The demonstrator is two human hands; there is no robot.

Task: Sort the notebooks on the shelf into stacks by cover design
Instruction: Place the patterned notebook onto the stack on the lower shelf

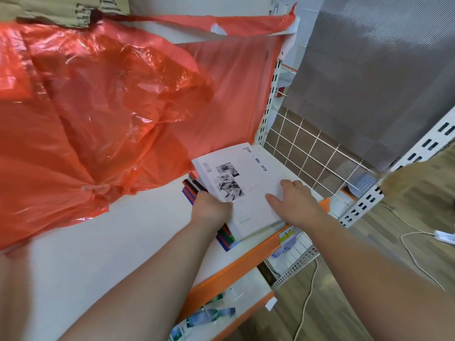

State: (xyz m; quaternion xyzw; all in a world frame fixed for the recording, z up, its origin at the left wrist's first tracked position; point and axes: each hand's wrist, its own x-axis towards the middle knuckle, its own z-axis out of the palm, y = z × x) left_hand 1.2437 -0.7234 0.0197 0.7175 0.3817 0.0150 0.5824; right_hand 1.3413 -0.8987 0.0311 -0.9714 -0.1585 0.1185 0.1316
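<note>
On one lower shelf nearest the person lie blurred bottles, too smeared to count. Above it, on the white shelf with an orange front edge, two hands work apart on one white notebook: the left hand grips its left edge, and the right hand lies on the cover, thumb spread and fingers bent over the right edge. The notebook tops one stack of coloured covers, at least five edges showing. Behind them sit one red plastic bag and one wire grid
</note>
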